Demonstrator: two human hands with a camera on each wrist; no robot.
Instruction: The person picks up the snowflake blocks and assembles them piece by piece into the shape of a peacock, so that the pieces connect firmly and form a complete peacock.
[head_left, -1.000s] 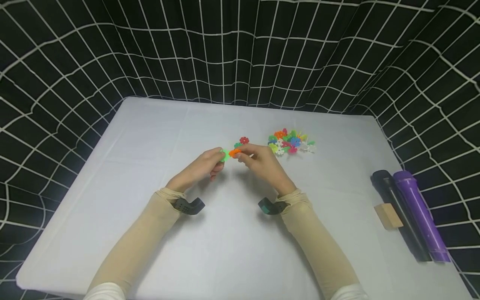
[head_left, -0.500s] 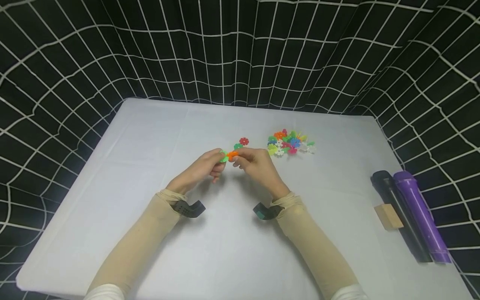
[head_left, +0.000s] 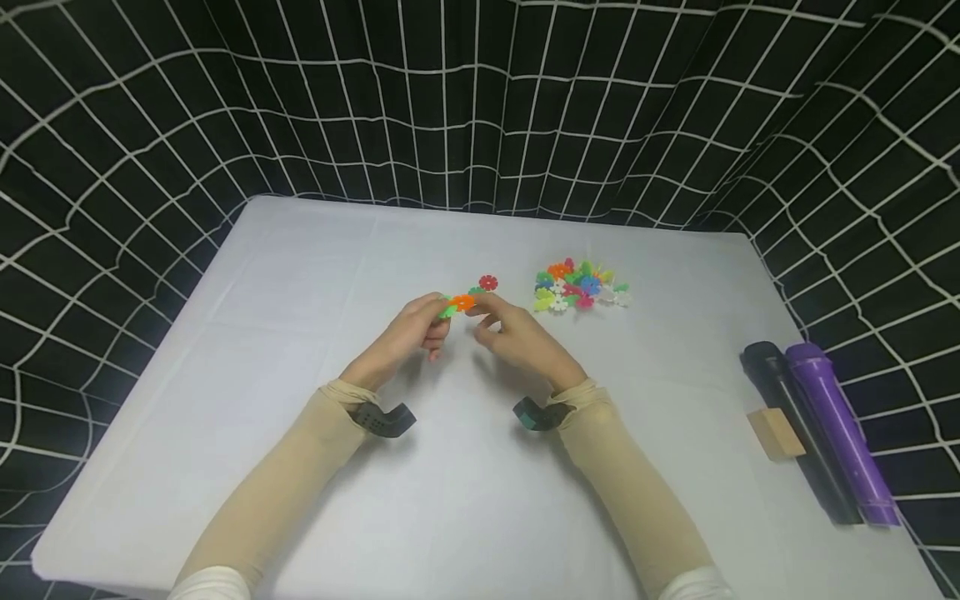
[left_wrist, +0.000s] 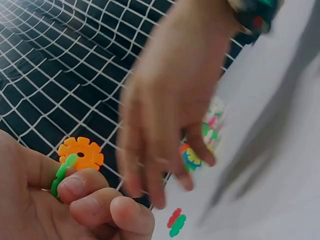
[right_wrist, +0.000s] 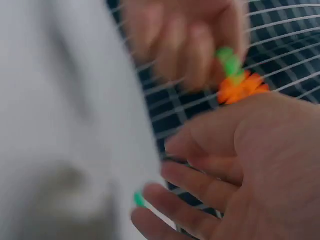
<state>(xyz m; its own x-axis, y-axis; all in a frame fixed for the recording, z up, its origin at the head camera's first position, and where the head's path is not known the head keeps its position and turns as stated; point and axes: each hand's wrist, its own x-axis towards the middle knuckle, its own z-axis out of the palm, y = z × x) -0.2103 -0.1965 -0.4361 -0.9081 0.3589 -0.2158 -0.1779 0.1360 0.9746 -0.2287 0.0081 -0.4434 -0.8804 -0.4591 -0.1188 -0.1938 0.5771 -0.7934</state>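
My left hand (head_left: pixel 408 335) pinches a light green flower-shaped plastic disc (left_wrist: pixel 58 181), held edge-on in the left wrist view. An orange notched disc (left_wrist: pixel 90 156) is joined to its edge and sticks up past my fingers. Beside it is my right hand (head_left: pixel 525 337), its fingers loosely bent with nothing held. In the right wrist view a gap shows between that hand's fingers and thumb. Just beyond the hands, a red disc (head_left: pixel 488 282) and a darker green disc (left_wrist: pixel 177 226) lie on the table. The right hand partly hides the darker green one in the head view.
A pile of many-coloured flower discs (head_left: pixel 577 285) lies behind and right of my right hand on the white table (head_left: pixel 337 250). At the right edge are a black tube (head_left: pixel 798 425), a purple tube (head_left: pixel 840 433) and a wooden block (head_left: pixel 776 433).
The orange disc was pinched by my right hand and brought against the green one. Now it stays attached to the green disc in my left hand, and my right fingers have let go.
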